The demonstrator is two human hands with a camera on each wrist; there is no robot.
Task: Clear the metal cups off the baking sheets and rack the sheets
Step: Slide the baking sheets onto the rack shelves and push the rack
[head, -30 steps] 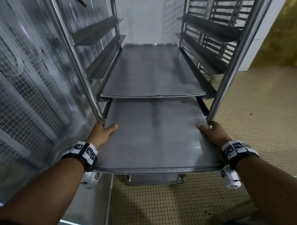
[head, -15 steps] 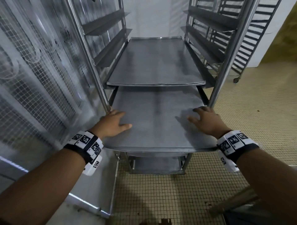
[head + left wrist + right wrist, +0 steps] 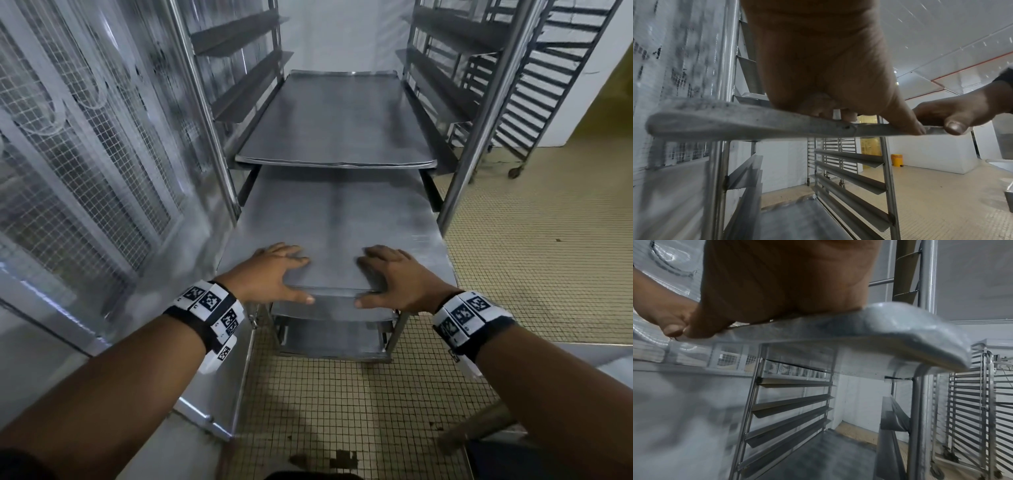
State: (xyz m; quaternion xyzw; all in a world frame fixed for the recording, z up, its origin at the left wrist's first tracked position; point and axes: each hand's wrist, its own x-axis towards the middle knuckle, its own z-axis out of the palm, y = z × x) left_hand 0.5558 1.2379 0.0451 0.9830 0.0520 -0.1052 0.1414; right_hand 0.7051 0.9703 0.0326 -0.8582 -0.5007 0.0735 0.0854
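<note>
An empty grey baking sheet lies partway into the steel rack, its near end sticking out towards me. My left hand and right hand rest close together at the middle of its near edge, fingers spread flat on top and thumbs against the front rim. In the left wrist view both thumbs press on the sheet's rim. The right wrist view shows the sheet's rounded corner. A second sheet sits fully in, one level up. No metal cups are in view.
A wire-mesh steel panel stands close on the left. Another wheeled rack is behind on the right. Lower down in the rack lies a further sheet. The floor is yellow tile, and a yellow bin stands far off.
The sheet has slid further into the rack. Both hands have moved from its side edges to the middle of its near edge, close together.
</note>
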